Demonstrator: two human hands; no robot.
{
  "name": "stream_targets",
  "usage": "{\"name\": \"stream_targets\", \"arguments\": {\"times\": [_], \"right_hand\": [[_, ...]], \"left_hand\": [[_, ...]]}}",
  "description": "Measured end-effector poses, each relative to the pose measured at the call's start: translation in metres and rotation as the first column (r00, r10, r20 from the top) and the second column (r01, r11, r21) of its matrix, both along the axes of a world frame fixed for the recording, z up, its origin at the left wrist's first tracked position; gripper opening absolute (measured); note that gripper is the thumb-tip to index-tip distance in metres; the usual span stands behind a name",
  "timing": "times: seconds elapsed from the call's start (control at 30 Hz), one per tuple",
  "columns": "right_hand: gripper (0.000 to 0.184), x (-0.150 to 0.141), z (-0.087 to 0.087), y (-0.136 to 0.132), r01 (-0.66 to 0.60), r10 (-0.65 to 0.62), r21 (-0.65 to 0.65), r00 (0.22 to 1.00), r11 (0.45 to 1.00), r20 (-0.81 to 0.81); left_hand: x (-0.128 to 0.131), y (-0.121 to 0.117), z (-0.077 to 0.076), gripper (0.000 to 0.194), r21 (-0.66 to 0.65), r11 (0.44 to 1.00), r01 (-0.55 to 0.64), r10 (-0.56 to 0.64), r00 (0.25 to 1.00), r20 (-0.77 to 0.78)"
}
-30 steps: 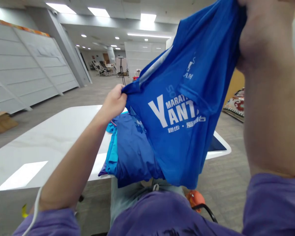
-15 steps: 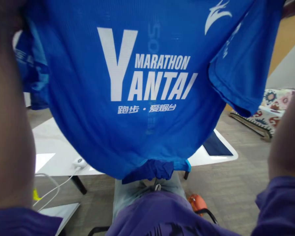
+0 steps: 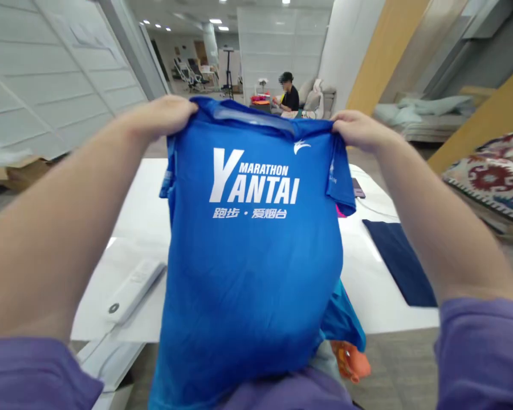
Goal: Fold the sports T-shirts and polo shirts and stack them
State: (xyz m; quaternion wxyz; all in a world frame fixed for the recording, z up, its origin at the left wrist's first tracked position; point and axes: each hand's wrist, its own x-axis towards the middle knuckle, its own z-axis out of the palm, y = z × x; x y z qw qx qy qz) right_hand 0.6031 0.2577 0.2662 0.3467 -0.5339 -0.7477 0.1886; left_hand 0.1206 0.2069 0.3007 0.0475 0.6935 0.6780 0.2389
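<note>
Head view: blue shirt [image 3: 248, 267] in both hands [image 3: 174, 115]

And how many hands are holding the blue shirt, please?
2 hands hold the blue shirt: the left hand at one shoulder, the right hand at the other. What is behind it is hidden.

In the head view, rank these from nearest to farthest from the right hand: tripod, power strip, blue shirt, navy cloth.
1. Blue shirt: held at its shoulder by the right hand.
2. Navy cloth: on the right side of the table.
3. Power strip: on the table's left side.
4. Tripod: far back, beyond the table.
</note>
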Motion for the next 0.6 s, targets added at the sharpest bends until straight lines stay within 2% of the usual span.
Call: {"name": "stream_targets", "arguments": {"times": [0.07, 0.13, 0.2, 0.27, 0.3, 0.37, 0.43, 0.47, 0.53, 0.6], "right_hand": [[0.022, -0.017, -0.061, 0.065, 0.067, -0.062, -0.053, 0.994, 0.996, 0.093], [0.029, -0.034, -0.120, 0.110, 0.152, -0.139, -0.053, 0.970, 0.987, 0.198], [0.051, -0.045, -0.172, 0.130, 0.191, -0.169, -0.047, 0.938, 0.980, 0.303], [0.065, -0.044, -0.212, 0.126, 0.162, -0.127, -0.053, 0.905, 0.985, 0.406], [0.066, -0.038, -0.227, 0.118, 0.126, -0.090, -0.050, 0.886, 0.991, 0.454], [0.065, -0.009, -0.246, 0.093, 0.053, -0.030, -0.028, 0.846, 0.998, 0.533], [0.063, 0.041, -0.254, 0.057, 0.043, -0.028, -0.012, 0.816, 0.999, 0.577], [0.063, 0.072, -0.255, 0.036, 0.083, -0.059, -0.014, 0.809, 0.996, 0.585], [0.065, 0.139, -0.254, -0.015, 0.239, -0.181, -0.022, 0.790, 0.971, 0.586], [0.070, 0.201, -0.255, -0.077, 0.438, -0.332, -0.031, 0.724, 0.899, 0.605]], "left_hand": [[0.009, 0.050, -0.059, 0.070, -0.086, 0.995, -0.060, 0.062, 0.998, 0.012], [0.020, 0.090, -0.120, 0.058, -0.133, 0.983, -0.124, 0.125, 0.992, -0.001], [0.031, 0.115, -0.178, 0.061, -0.151, 0.968, -0.200, 0.198, 0.980, -0.032], [0.043, 0.124, -0.227, 0.073, -0.150, 0.964, -0.220, 0.212, 0.975, -0.064], [0.048, 0.123, -0.247, 0.076, -0.151, 0.969, -0.195, 0.185, 0.980, -0.079], [0.060, 0.111, -0.275, 0.079, -0.162, 0.981, -0.105, 0.089, 0.991, -0.103], [0.071, 0.088, -0.291, 0.081, -0.171, 0.985, 0.000, -0.020, 0.993, -0.116], [0.076, 0.073, -0.295, 0.081, -0.169, 0.984, 0.049, -0.069, 0.991, -0.116], [0.086, 0.040, -0.300, 0.080, -0.154, 0.978, 0.141, -0.161, 0.980, -0.120], [0.099, 0.005, -0.299, 0.080, -0.160, 0.957, 0.240, -0.261, 0.957, -0.127]]}}
